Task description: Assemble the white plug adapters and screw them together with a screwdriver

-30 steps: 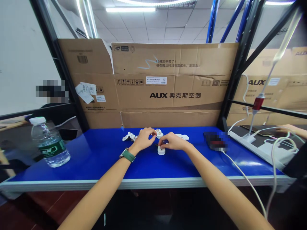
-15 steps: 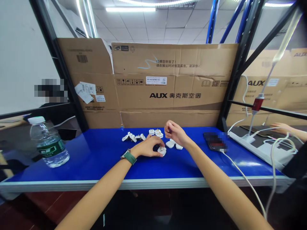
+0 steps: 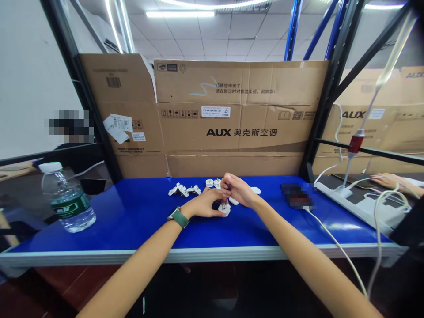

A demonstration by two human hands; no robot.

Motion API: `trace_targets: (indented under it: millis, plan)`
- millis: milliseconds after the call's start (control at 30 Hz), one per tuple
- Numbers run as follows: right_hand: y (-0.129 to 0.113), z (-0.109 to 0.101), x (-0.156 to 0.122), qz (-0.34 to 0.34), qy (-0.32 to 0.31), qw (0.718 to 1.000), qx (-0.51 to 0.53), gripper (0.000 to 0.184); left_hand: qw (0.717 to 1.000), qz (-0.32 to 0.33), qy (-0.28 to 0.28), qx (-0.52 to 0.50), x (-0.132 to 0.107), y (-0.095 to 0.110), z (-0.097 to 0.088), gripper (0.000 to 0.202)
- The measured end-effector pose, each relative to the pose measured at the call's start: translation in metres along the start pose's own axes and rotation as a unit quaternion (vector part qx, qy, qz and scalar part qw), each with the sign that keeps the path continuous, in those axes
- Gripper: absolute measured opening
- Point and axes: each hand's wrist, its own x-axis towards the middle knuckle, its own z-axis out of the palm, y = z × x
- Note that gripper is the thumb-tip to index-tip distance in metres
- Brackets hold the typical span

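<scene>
Pinching a white plug (image 3: 225, 210) between thumb and fingers, the left hand (image 3: 206, 202) is resting near the middle of the blue tabletop (image 3: 135, 216). The right hand (image 3: 241, 190) is gripping a slim screwdriver (image 3: 229, 187), which is pointing down at that plug. Just below this hand, a rounded white piece (image 3: 233, 201) is partly showing. Loose plug pieces (image 3: 182, 190) are lying beyond the left hand, and two pronged plugs (image 3: 209, 182) are sitting slightly farther back. Behind the tabletop, a printed cardboard panel (image 3: 188, 141) is standing.

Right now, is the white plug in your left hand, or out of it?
In. The left hand pinches the white plug between thumb and fingers.
</scene>
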Motion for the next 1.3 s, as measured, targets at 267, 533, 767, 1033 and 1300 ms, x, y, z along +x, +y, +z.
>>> trace_targets:
  millis: [267, 533, 767, 1033, 1300]
  plan:
    - [0.0009, 0.0007, -0.0008, 0.011, -0.005, 1.000, -0.010, 0.040, 1.000, 0.001, -0.008, -0.018, 0.0004, 0.0021, -0.0016, 0.045]
    - [-0.0009, 0.0023, -0.0024, 0.024, -0.014, 0.999, -0.018, 0.042, 1.000, -0.003, -0.004, -0.026, 0.0008, 0.0030, -0.0026, 0.053]
    - [-0.0013, 0.0033, -0.0026, 0.022, -0.018, 0.999, -0.019, 0.041, 1.000, 0.008, -0.002, -0.027, 0.0009, 0.0063, -0.0047, 0.044]
    - [-0.0008, 0.0046, -0.0008, 0.030, -0.003, 0.998, -0.050, 0.044, 1.000, 0.017, -0.006, -0.021, 0.0011, 0.0085, -0.0045, 0.036]
    - [0.0066, -0.0049, 0.0009, 0.001, -0.015, 0.992, -0.127, 0.034, 1.000, 0.018, -0.007, -0.019, 0.0004, 0.0072, -0.0036, 0.032]
